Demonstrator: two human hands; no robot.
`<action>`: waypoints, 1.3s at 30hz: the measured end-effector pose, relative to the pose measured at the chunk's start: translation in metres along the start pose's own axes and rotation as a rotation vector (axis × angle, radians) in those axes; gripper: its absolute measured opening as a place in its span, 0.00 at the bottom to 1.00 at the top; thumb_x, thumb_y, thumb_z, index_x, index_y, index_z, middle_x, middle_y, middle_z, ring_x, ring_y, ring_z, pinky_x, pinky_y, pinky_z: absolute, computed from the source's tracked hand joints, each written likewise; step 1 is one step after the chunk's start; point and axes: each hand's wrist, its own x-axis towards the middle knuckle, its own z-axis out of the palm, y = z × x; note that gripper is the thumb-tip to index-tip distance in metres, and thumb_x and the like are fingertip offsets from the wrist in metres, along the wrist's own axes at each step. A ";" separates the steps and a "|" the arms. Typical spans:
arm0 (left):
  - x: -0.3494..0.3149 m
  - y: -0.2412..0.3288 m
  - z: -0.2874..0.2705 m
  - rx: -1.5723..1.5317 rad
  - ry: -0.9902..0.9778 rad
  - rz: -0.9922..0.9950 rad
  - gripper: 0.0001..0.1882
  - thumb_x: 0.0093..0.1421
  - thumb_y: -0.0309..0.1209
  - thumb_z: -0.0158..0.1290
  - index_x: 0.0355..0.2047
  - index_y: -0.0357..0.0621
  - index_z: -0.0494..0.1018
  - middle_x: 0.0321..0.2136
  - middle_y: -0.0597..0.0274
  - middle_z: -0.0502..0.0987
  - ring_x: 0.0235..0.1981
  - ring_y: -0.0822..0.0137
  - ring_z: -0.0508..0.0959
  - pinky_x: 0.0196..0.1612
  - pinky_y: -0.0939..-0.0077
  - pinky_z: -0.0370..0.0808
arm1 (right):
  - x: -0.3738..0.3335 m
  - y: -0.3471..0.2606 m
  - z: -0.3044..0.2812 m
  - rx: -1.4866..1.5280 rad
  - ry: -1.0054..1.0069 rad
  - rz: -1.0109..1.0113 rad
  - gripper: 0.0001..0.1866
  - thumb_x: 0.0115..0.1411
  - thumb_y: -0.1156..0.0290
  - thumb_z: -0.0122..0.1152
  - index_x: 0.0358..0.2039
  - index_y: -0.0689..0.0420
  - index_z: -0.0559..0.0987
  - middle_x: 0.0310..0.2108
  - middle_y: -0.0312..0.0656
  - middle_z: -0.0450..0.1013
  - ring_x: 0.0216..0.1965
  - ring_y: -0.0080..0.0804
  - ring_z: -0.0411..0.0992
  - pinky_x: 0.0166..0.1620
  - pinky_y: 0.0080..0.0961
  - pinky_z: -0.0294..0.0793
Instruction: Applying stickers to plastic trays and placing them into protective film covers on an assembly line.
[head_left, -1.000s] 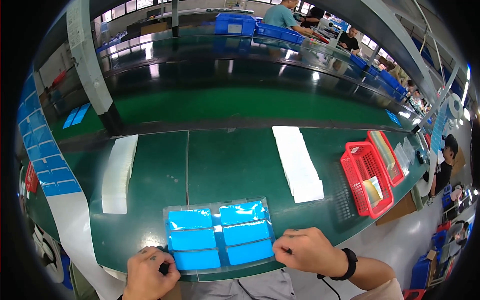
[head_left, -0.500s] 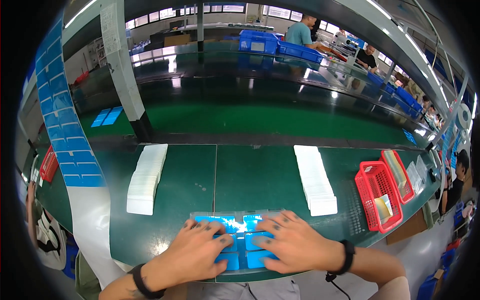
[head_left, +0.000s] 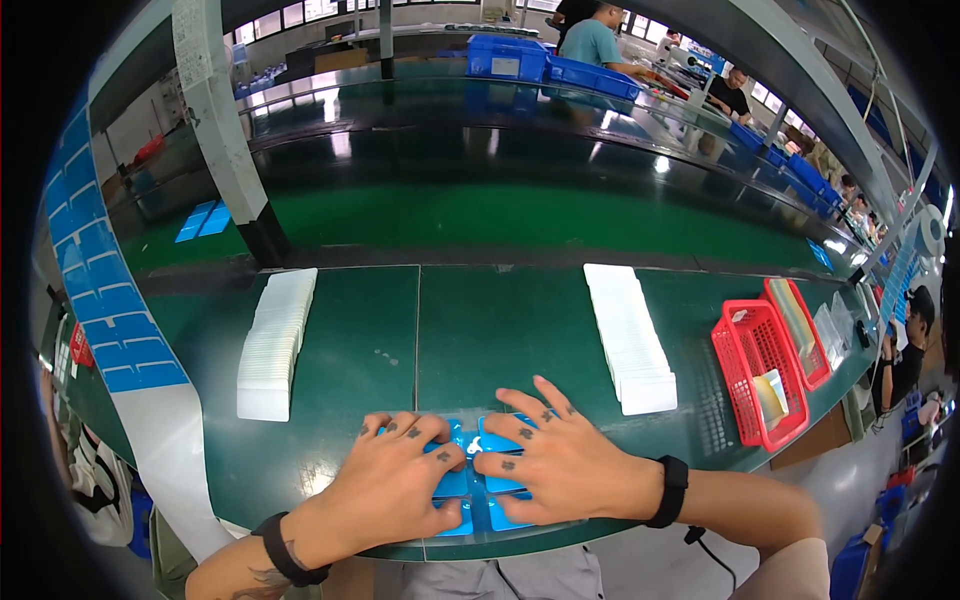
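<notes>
A clear sheet with blue rectangular film pieces [head_left: 478,512] lies at the front edge of the green table, partly hidden under both hands. My left hand [head_left: 385,485] rests on its left side, fingers bent and thumb apart, holding nothing. Over the right side, my right hand [head_left: 575,465] spreads its fingers across the blue pieces, with nothing gripped. Beyond the left hand lies a fanned row of white cards [head_left: 272,350]. A second row of white cards [head_left: 630,345] lies beyond the right hand.
At left hangs a long strip of blue film pieces [head_left: 100,270], its bare white backing [head_left: 165,440] running past the table edge. Red baskets [head_left: 728,365] stand at right, one holding a yellowish piece. A post [head_left: 222,130] rises behind the table. Several people work farther off.
My right hand has spread its fingers wider, with the fingertips raised. My left hand has shifted slightly over the sheet. The whole view has tilted a little.
</notes>
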 end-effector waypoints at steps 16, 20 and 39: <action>-0.004 0.003 0.002 0.027 0.042 0.098 0.18 0.45 0.37 0.60 0.38 0.46 0.78 0.44 0.56 0.74 0.49 0.54 0.73 0.55 0.52 0.65 | 0.001 -0.016 -0.001 -0.033 -0.016 -0.015 0.20 0.51 0.55 0.60 0.42 0.51 0.79 0.56 0.49 0.66 0.64 0.59 0.58 0.64 0.66 0.51; -0.045 -0.001 -0.007 0.106 0.150 0.103 0.26 0.46 0.39 0.63 0.45 0.45 0.75 0.48 0.53 0.73 0.50 0.50 0.73 0.53 0.53 0.66 | -0.029 -0.016 -0.026 0.036 0.136 0.065 0.18 0.53 0.57 0.64 0.39 0.56 0.80 0.47 0.46 0.73 0.52 0.49 0.71 0.54 0.48 0.69; -0.110 -0.002 0.035 -0.170 0.251 -0.376 0.54 0.39 0.44 0.74 0.63 0.37 0.60 0.41 0.56 0.77 0.37 0.60 0.73 0.47 0.62 0.64 | -0.017 -0.027 -0.063 1.127 -0.027 0.849 0.19 0.65 0.67 0.59 0.17 0.58 0.70 0.13 0.31 0.67 0.14 0.15 0.64 0.19 0.17 0.62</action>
